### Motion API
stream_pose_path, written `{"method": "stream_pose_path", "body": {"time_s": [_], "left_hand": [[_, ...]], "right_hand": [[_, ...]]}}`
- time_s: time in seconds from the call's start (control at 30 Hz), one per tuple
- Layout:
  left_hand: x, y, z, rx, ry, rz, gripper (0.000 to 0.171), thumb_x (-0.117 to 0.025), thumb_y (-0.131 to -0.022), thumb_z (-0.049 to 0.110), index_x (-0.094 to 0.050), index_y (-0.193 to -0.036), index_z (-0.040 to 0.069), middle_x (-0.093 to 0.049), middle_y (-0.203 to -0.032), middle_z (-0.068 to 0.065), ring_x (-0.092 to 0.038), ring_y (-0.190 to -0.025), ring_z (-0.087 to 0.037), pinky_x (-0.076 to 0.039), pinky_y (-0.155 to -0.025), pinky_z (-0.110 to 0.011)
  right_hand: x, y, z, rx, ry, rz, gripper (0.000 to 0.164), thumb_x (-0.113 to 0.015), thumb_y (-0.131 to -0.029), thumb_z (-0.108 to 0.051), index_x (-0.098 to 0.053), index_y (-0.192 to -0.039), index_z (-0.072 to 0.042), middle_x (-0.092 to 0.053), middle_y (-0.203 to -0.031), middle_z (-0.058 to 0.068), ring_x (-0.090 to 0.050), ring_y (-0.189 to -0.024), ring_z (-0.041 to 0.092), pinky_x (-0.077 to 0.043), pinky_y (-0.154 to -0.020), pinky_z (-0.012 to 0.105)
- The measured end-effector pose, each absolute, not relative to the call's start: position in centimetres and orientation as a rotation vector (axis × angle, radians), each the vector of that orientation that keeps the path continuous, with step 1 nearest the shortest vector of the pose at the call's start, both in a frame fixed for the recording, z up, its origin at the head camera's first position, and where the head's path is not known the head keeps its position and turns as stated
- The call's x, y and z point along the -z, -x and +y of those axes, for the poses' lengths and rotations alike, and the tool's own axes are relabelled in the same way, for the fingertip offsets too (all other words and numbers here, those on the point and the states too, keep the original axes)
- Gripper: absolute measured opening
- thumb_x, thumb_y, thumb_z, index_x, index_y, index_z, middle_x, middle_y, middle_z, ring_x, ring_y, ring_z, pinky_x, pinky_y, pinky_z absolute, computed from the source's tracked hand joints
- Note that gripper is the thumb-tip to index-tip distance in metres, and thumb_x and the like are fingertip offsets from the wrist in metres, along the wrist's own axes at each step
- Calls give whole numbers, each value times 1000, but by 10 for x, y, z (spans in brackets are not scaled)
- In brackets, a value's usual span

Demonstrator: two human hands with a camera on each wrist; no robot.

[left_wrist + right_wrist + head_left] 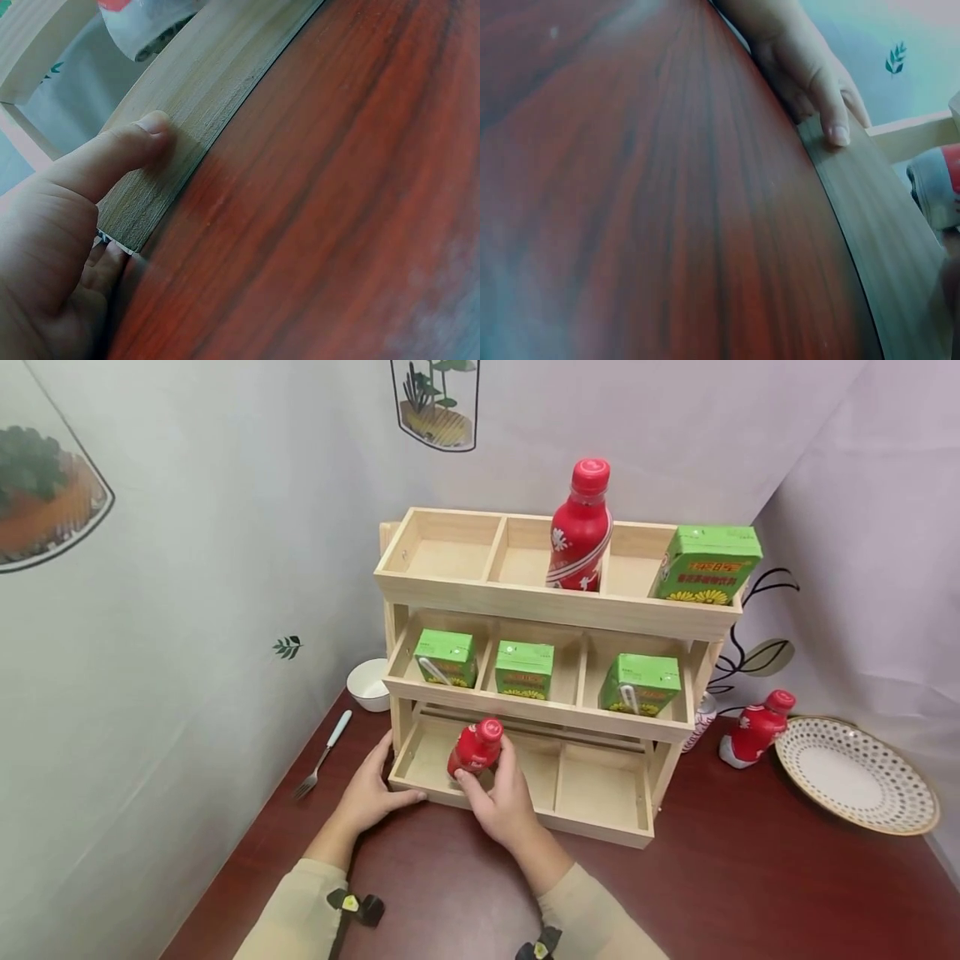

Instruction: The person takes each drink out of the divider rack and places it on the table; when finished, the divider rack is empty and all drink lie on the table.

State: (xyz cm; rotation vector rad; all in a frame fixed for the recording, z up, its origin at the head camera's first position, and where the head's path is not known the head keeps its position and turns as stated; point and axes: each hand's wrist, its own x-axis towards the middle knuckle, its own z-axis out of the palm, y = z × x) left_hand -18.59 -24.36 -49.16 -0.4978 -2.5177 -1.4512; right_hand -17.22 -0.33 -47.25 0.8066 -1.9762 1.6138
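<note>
My right hand [504, 802] holds a small red bottle [474, 750] by its sides, cap up and tilted, over the left part of the bottom tier of a wooden three-tier shelf [517, 606]. The bottle's pale base [932, 187] shows just beyond the tier's front board [885, 232] in the right wrist view. At that tier's front left corner, my left hand [371, 789] grips the wood. Its thumb [124, 154] presses on the front board, while the other fingers wrap round the side, partly hidden.
Green drink cartons [525, 670] stand in the middle tier. A large red bottle [581, 539] and a bigger green carton [708, 568] occupy the top. Left are a white bowl [367, 685] and fork [324, 756]; right, another red bottle [757, 729], a can [701, 722] and a dotted plate [855, 772].
</note>
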Motion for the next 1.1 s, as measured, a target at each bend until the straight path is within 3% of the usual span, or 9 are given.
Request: {"method": "stream_pose_path", "body": {"time_s": [0.17, 0.33, 0.5, 0.63, 0.9, 1.1], "left_hand": [[490, 185, -244, 1458, 488, -2522, 113, -93, -63, 18, -25, -153, 10, -44, -142, -17, -48, -124, -32, -41, -96, -46], [500, 186, -245, 1468, 500, -2519, 114, -93, -64, 20, -23, -154, 10, -44, -142, -17, -49, -123, -33, -44, -94, -40], [521, 197, -251, 1454, 485, -2516, 118, -93, -62, 29, -21, -155, 21, -44, -143, -9, -49, -122, -27, -44, -94, -38], [526, 203, -254, 1442, 459, -2537, 119, -93, -60, 35, -20, -154, 31, -43, -144, -1, -48, -124, -20, -43, -96, -41], [499, 188, -245, 1445, 508, -2501, 115, -93, -63, 20, -24, -154, 10, -47, -139, -18, -50, -120, -35, -41, -94, -48], [490, 184, -243, 1452, 500, -2519, 114, -92, -64, 16, -23, -154, 8, -44, -142, -18, -49, -122, -35, -42, -95, -43]], "right_hand": [[457, 162, 1, -1686, -840, -1966, 73, -67, -84, 7, -24, -142, 6, -50, -128, 18, -56, -112, 28, -47, -94, 36], [485, 167, 5, -1517, -836, -2008, 75, -69, -86, -6, -25, -146, 1, -47, -129, 13, -54, -114, 24, -44, -98, 37], [504, 159, 13, -1256, -821, -1990, 74, -67, -89, -22, -28, -142, 11, -46, -129, 18, -54, -113, 27, -43, -99, 34], [505, 153, 21, -1231, -795, -1946, 73, -63, -92, -28, -29, -141, 14, -45, -132, 23, -54, -114, 29, -40, -101, 28], [506, 137, 41, -1259, -796, -1901, 74, -64, -92, -31, -31, -140, 16, -48, -129, 22, -55, -112, 29, -37, -103, 25], [487, 118, 64, -1245, -846, -1817, 69, -73, -85, -21, -40, -131, 19, -55, -118, 22, -56, -109, 26, -36, -103, 24]]}}
